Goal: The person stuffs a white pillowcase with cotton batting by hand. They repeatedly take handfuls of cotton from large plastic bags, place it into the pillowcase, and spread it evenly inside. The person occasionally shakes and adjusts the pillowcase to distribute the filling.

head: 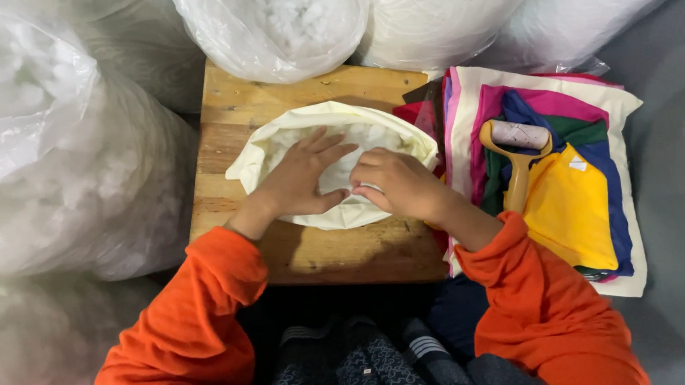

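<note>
My left hand lies flat, fingers spread, on the cream fabric cover that sits in the middle of the wooden worktop. The palm presses down on the white stuffing showing through the cover's open mouth; this grip is open and pinches nothing. My right hand is curled just beside it, fingertips tucked in at the near edge of the cover, the 2 hands nearly touching. That grip looks closed on a fold of the cream cloth, though the fingertips are hidden under the knuckles, so I cannot tell exactly what they pinch.

To my right, off the edge of the worktop, lies a stack of bright fabric pieces in yellow, blue, green and magenta on a cream backing. A lint roller with a mustard-yellow handle rests on top of that stack, its roll end pointing away from me.

Big clear plastic bags of white filling crowd the far side and my left side of the worktop. My orange sleeves frame the near edge.
</note>
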